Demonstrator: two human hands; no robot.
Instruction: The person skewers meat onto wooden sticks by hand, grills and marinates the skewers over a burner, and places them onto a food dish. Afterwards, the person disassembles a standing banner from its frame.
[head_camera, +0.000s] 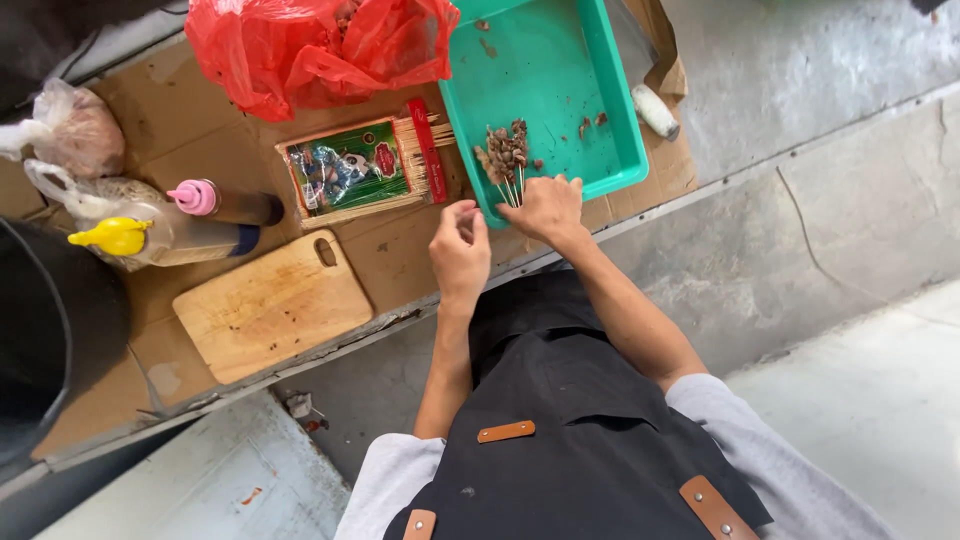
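Note:
A bundle of thin wooden skewers loaded with dark meat pieces (505, 155) lies in the near left corner of a green plastic tray (620, 150). My right hand (545, 207) rests over the tray's near rim and grips the bare ends of those skewers. My left hand (460, 250) is just left of it, above the cardboard-covered table (390, 265), with fingers curled toward the thumb. Whether it pinches anything is hidden. A wrapped pack of bare bamboo skewers (360, 168) lies left of the tray.
A wooden cutting board (270, 305) sits near the table's front edge. Two squeeze bottles, pink-capped (195, 197) and yellow-capped (115, 237), lie to the left, beside tied plastic bags (75, 130). A red plastic bag (310, 45) sits behind. A black bin (40, 340) stands far left.

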